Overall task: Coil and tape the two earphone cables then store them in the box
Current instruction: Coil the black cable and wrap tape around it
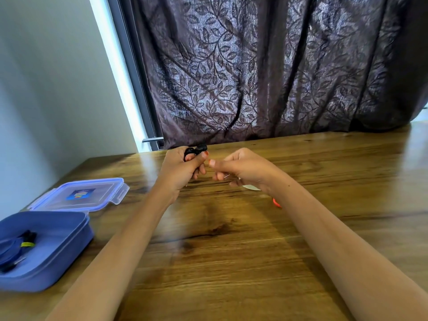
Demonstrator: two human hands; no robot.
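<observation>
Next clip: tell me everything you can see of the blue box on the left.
The box is blue, opaque plastic by its look, squarish with rounded corners and shallow. It stands open at the table's left edge, partly cut off by the frame. Inside lies a coiled cable bound with a yellow band. Its clear lid, blue-rimmed with clips and a sticker, lies flat just behind it. Neither the left hand nor the right hand touches it.

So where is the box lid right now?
In the head view, the lid lies on the table's left side, just behind the open blue box, left of the left hand.
</observation>
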